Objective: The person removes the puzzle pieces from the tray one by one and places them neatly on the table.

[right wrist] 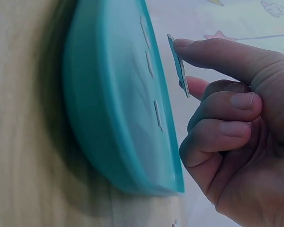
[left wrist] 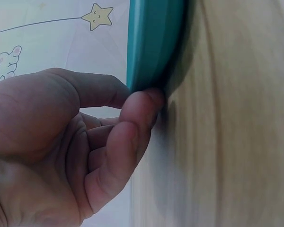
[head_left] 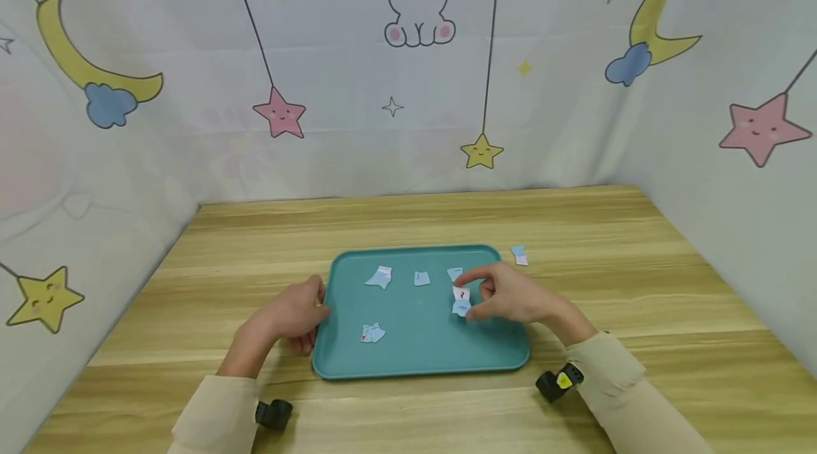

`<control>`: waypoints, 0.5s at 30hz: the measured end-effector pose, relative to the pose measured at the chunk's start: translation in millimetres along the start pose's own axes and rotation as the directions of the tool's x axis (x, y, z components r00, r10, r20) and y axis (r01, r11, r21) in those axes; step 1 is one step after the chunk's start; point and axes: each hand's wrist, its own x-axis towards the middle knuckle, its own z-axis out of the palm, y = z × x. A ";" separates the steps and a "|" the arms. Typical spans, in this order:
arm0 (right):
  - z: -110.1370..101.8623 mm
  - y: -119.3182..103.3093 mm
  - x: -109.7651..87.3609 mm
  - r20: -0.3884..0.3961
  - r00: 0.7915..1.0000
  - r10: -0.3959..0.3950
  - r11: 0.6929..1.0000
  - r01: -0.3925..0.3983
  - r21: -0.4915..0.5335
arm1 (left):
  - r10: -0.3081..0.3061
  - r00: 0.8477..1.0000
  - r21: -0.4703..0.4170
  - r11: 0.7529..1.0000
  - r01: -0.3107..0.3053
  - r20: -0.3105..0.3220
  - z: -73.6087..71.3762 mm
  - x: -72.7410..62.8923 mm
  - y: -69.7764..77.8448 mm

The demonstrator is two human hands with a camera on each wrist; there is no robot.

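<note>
A teal tray (head_left: 421, 362) lies on the wooden table with several torn pieces of light blue and white paper on it. At its left edge my left hand (head_left: 296, 312) grips the rim, thumb above and curled fingers against the outer side, as the left wrist view (left wrist: 104, 137) shows. Over the tray's right part, my right hand (head_left: 510, 291) pinches one paper piece (head_left: 462, 303) between thumb and index finger. In the right wrist view that piece (right wrist: 179, 66) is seen nearly edge-on, above the tray's surface; the other fingers are curled toward the palm.
On the tray are paper pieces at back left (head_left: 381, 277), back middle (head_left: 422, 278) and near the right index finger (head_left: 454, 274), plus a patterned paper scrap (head_left: 373, 333) at front left. Another paper piece (head_left: 520, 255) lies on the table beyond the tray's right corner. Printed curtains (head_left: 357, 156) surround the table.
</note>
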 end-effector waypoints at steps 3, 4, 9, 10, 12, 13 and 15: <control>-5.0 1.9 -1.0 -0.012 1.000 0.004 1.000 -0.004 0.010 | -0.005 1.000 -0.001 1.000 0.005 0.000 0.1 -0.1 0.0; -6.9 2.6 -1.5 -0.017 1.000 0.002 1.000 -0.002 0.013 | -0.006 1.000 -0.002 1.000 0.006 0.000 0.1 0.0 0.2; -16.3 7.8 -4.1 -0.027 1.000 -0.016 1.000 0.016 0.011 | -0.007 1.000 -0.003 1.000 0.007 0.000 -0.2 0.2 2.2; -18.1 8.9 -4.5 -0.027 0.999 -0.018 1.000 0.018 0.011 | -0.007 1.000 -0.004 1.000 0.007 0.001 -0.3 0.2 2.7; -21.2 10.9 -5.2 -0.027 1.000 -0.013 1.000 0.014 0.012 | -0.010 1.000 -0.009 1.000 0.010 0.003 -0.2 0.5 3.4; -22.8 11.7 -5.4 -0.029 1.000 -0.005 1.000 0.006 0.013 | -0.010 1.000 -0.012 1.000 0.010 0.004 -0.1 0.7 3.7; -25.8 13.5 -5.7 -0.030 1.000 0.004 1.000 -0.004 0.016 | -0.010 1.000 -0.016 1.000 0.010 0.006 0.1 1.1 4.2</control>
